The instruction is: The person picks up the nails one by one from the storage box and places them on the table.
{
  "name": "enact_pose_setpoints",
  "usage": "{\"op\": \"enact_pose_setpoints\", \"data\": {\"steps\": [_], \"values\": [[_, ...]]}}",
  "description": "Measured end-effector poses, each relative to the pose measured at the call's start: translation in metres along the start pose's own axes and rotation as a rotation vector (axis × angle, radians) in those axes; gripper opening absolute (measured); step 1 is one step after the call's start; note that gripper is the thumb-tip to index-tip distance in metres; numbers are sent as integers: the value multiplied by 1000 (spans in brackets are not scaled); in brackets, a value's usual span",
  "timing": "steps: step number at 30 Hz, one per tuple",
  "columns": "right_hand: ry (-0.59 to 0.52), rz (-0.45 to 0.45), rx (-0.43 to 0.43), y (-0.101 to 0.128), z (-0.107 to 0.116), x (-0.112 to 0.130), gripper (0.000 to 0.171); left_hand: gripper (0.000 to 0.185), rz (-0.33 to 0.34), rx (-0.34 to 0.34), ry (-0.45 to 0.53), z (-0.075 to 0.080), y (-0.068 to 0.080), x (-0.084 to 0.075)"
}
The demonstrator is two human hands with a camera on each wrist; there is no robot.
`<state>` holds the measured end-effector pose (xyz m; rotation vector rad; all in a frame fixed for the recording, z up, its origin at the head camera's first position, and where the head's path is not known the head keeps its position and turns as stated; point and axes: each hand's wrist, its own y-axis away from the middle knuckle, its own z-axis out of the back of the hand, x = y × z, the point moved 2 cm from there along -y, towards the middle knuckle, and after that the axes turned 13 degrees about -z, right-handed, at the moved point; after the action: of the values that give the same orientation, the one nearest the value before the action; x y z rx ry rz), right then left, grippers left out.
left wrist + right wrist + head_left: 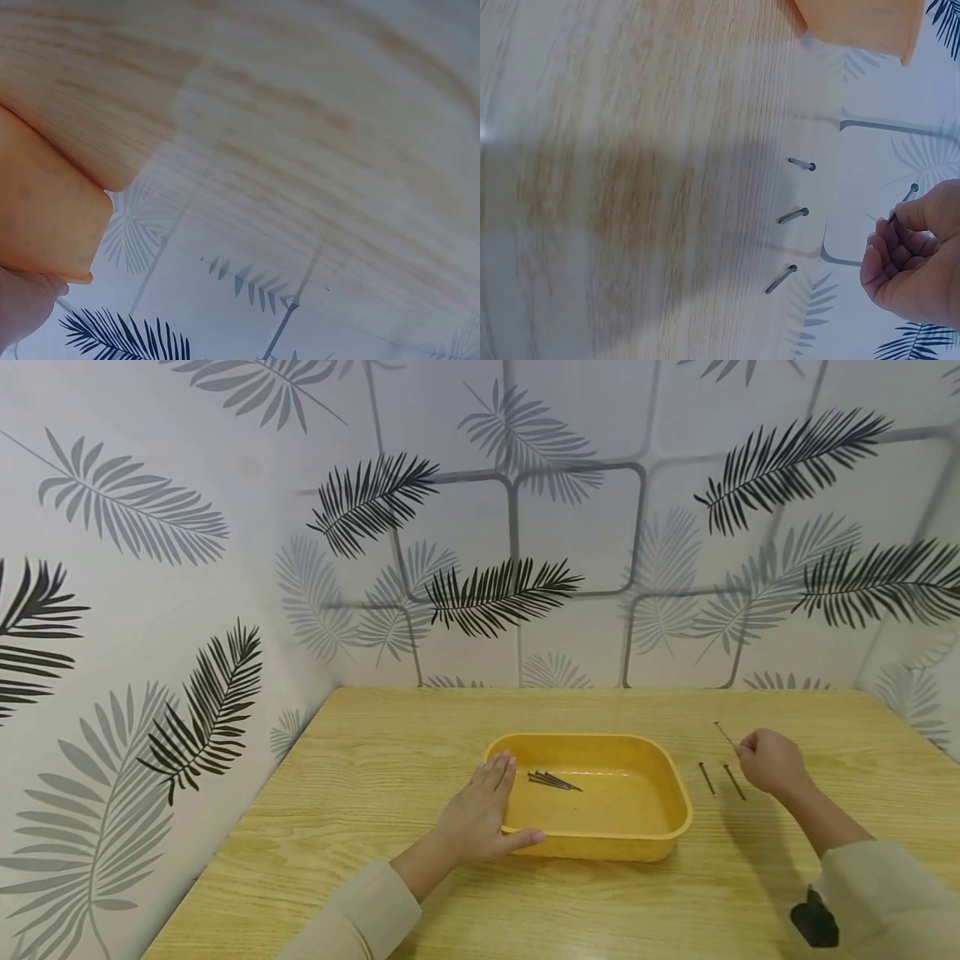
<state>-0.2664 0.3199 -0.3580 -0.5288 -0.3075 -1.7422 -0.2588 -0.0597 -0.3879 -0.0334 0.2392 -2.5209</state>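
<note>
Head view: the left hand rests straight-fingered along the yellow tray, seemingly steadying it; a nail bunch lies inside, right of those fingers. The right hand pinches a nail, head pointing away, with two laid nails just left of it.

Left wrist: tray touches hand; finger curl is hard to judge here.

Right wrist: thumb and fingertip pinch below the nail's head, likely for control; a third laid nail shows beside the grip.

L hand outstretched & R hand pinching.
</note>
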Motion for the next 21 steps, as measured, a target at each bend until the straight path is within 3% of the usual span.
{"op": "enact_pose_setpoints", "data": {"steps": [21], "values": [[53, -32, -8, 0, 5, -32, 34, 110, -10, 1, -10, -2, -1, 1]]}}
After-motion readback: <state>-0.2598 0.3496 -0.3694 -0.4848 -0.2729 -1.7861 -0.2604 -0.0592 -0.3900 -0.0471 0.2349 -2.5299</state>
